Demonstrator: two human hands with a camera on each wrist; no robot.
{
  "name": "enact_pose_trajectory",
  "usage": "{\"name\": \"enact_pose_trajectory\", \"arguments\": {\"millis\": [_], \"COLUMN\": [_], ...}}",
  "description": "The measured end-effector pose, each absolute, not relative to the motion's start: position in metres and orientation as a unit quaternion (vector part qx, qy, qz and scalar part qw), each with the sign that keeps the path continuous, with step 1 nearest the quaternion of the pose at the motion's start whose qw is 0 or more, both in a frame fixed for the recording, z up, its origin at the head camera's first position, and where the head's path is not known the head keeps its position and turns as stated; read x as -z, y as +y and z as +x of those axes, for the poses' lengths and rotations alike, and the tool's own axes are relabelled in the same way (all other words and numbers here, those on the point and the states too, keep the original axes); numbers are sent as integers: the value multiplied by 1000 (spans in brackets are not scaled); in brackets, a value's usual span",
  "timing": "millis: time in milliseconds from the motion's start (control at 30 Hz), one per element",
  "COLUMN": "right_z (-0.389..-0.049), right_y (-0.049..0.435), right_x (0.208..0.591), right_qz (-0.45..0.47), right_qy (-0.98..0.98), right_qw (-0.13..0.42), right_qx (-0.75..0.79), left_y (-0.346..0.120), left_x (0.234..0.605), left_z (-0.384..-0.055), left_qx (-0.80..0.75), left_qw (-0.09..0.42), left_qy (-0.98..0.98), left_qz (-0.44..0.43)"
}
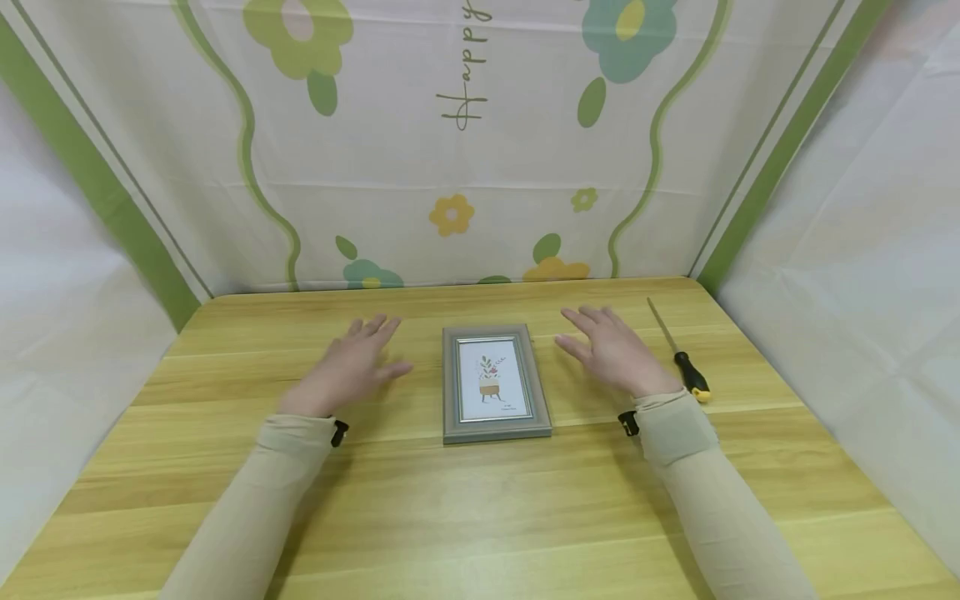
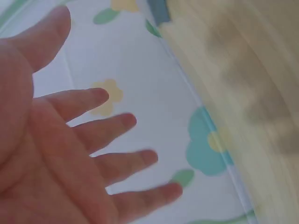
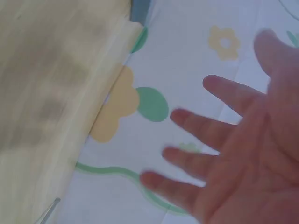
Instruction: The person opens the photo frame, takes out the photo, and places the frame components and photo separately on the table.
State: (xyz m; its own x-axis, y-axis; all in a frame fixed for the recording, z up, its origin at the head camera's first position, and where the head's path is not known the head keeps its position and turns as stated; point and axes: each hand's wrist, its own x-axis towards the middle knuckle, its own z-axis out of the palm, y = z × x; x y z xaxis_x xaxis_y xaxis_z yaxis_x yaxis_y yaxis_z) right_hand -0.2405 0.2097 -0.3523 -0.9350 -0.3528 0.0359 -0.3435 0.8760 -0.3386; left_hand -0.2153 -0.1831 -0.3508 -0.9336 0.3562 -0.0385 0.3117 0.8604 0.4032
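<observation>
A grey picture frame point(image 1: 450, 383) lies flat in the middle of the wooden table, holding a print of a potted plant. To its left, my left hand point(image 1: 347, 367) hovers apart from it with fingers spread; the left wrist view shows that palm point(image 2: 51, 154) bare. My right hand point(image 1: 615, 350) is held over the table on the other side, between the picture frame and a screwdriver point(image 1: 691, 375). In the right wrist view its palm point(image 3: 252, 168) holds nothing, and the fingers are extended and apart. Neither hand touches the picture frame.
The screwdriver has a black and yellow handle and a long shaft pointing away toward the back edge. Behind the wooden table point(image 1: 480, 517) hangs a white cloth point(image 1: 525, 158) printed with flowers. White sheets point(image 1: 862, 275) stand along both sides.
</observation>
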Motion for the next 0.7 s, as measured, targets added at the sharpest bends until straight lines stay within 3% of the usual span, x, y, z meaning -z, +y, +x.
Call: {"name": "enact_pose_trajectory", "arguments": {"millis": [267,433,700], "right_z": [-235,-233,-228], "right_y": [198,188,175], "right_x": [344,347,355], "right_qz": [-185,-175,-136], "right_qy": [949,943,949], "right_qw": [-19,26,100], "right_qx": [253,281,268], "left_y": [-150,-133,-119], "left_x": [351,356,368], "left_z": [-210,-208,-205], "left_qx": [-224,-238,-258], "left_qw": [52,50,101], "left_qy": [953,957,954], "left_qz": [198,161,111]}}
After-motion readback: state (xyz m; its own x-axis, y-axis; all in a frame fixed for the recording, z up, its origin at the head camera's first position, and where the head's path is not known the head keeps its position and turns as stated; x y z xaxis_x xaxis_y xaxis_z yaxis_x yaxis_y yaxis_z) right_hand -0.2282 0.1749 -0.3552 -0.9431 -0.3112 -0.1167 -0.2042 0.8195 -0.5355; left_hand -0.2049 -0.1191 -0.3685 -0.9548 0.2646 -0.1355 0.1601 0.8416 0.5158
